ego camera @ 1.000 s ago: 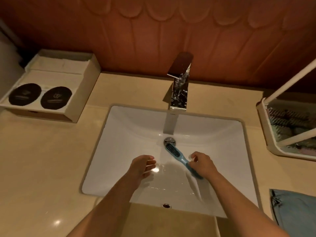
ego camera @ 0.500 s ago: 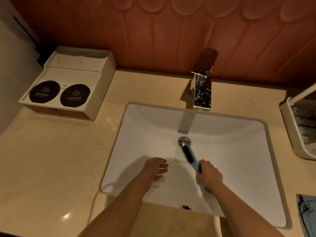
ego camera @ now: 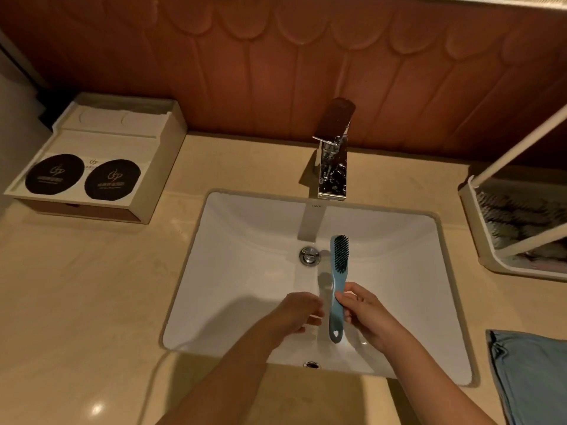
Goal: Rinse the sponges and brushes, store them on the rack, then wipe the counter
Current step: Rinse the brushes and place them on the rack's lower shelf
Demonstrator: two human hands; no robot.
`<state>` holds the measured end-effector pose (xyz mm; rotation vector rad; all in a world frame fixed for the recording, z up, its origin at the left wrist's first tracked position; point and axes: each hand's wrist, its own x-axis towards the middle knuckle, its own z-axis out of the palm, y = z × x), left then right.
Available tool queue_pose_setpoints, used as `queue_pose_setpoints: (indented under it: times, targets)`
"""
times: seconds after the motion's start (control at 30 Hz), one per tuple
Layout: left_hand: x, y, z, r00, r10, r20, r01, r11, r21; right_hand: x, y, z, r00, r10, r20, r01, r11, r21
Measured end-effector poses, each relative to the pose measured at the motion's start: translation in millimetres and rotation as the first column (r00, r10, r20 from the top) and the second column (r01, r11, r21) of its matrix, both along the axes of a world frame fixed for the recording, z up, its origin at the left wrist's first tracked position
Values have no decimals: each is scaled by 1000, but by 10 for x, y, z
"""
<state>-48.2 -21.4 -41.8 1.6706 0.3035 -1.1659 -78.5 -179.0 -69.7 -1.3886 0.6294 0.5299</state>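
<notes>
A light blue brush [ego camera: 337, 289] with black bristles stands almost upright over the white sink [ego camera: 245, 240], bristle end near the drain [ego camera: 309, 255]. My right hand [ego camera: 365, 314] grips its handle at the middle, thumb and fingers around it. A heart-shaped hole shows at the handle's lower end. My left hand [ego camera: 299, 311] hovers just left of the handle, fingers loosely curled, holding nothing. Water runs in a flat sheet from the chrome faucet [ego camera: 333, 167] into the basin, just left of the bristles.
A white rack [ego camera: 503, 262] with dark brushes inside stands on the beige counter [ego camera: 92, 286] at the right. A blue cloth [ego camera: 534, 375] lies at the right front. A white box [ego camera: 92, 167] with two black round labels sits at the back left.
My right hand has lifted and turned the brush from slanting in the stream to nearly upright, right of the water. My left hand moved closer to the handle.
</notes>
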Motion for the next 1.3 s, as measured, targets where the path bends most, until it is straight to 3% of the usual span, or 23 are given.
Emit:
queue_pose_setpoints:
  times: [0.1,0.23,0.37,0.5,0.67,0.8,1.0,1.13,1.2,1.3]
  targets:
    - [-51,-89,51,984,-147,97,152,987,-47,2,42,117,992,-124,5,122,986,117]
    - [-90,-200,96,966,19,258,21,988,-154,-5,4,251,981,-193,37,187,973,133]
    - [-132,-296,49,841,14,541,-13,1000,-7,-33,-121,368,971,-225,79,223,974,37]
    - [-135,-397,143,676,-183,713,65,980,190,-106,-232,462,975,-201,90,194,977,87]
    - [-131,-599,368,530,-357,769,268,931,247,-244,-440,606,933,-330,143,310,940,145]
    - [-174,-836,471,453,-388,802,360,903,234,-412,-657,708,859,-425,286,398,905,148]
    - [-311,-1466,575,371,-432,822,431,864,260,-611,-1121,713,745,-557,368,569,818,85]
    - [-333,-1974,628,336,-478,811,453,838,306,-674,-1565,804,682,-600,418,614,780,117]
    - [-298,-2121,642,334,-483,809,455,835,310,-640,-1708,851,695,-585,418,619,782,66]
    - [-281,-2504,683,417,-399,817,409,885,223,-631,-2156,912,707,-583,400,627,779,27]
